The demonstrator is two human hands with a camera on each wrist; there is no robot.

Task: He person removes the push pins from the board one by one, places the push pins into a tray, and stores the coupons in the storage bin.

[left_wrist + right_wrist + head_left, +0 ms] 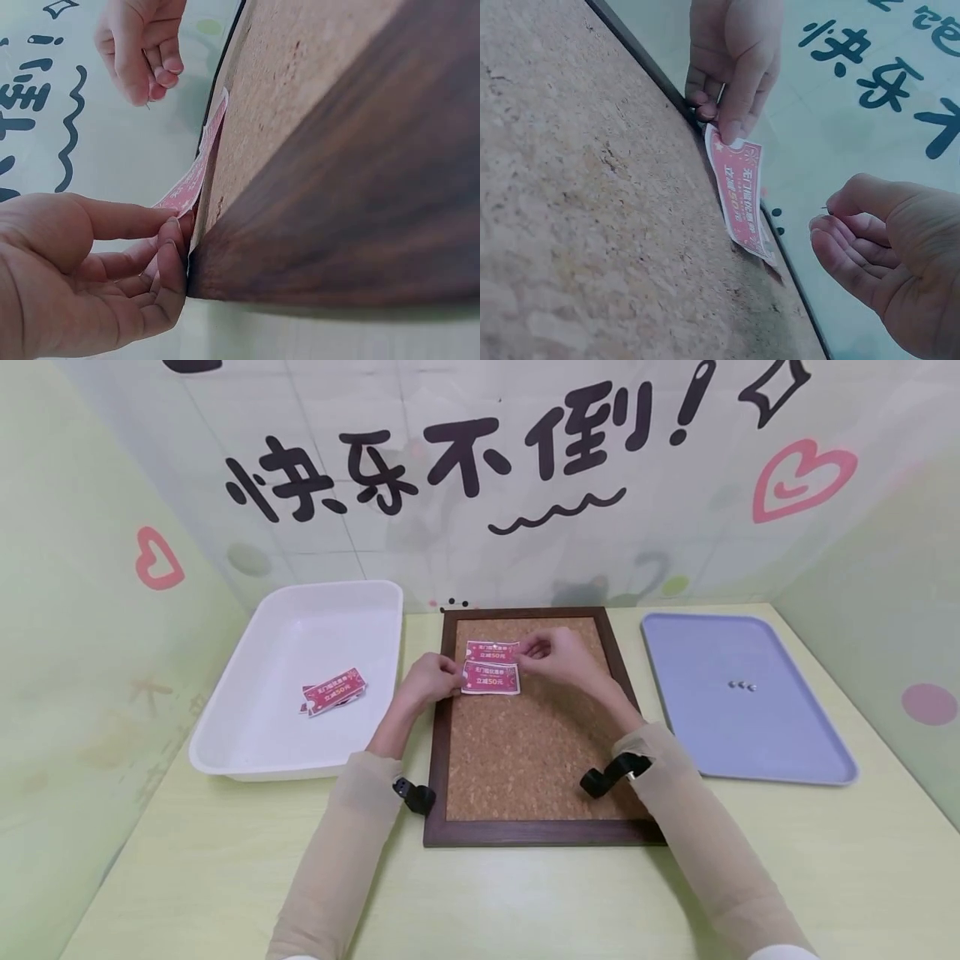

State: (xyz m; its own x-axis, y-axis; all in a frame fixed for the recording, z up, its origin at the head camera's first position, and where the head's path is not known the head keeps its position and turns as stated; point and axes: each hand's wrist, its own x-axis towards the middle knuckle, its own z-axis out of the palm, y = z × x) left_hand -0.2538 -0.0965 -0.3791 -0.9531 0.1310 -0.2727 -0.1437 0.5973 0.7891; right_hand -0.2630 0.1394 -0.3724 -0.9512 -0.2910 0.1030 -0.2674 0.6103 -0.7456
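My left hand [435,677] pinches the left end of a pink paper coupon [491,679] between thumb and fingertips, over the upper left of a cork board [517,760] with a dark wooden frame. In the right wrist view, this coupon [737,191] bends slightly off the cork. A second pink coupon [480,653] lies just above it, partly overlapped. Between thumb and index finger, my right hand [566,657] pinches a pin, its thin point [824,207] sticking out; the fingers hide its head. That hand is beside the coupons' right ends, apart from the board in the left wrist view.
On the left stands a white plastic tub [262,727] with several pink coupons [335,692] in a loose pile. To the right lies a lilac tray [750,710] holding several small silvery pins [742,686]. A printed wall [450,560] rises close behind the board.
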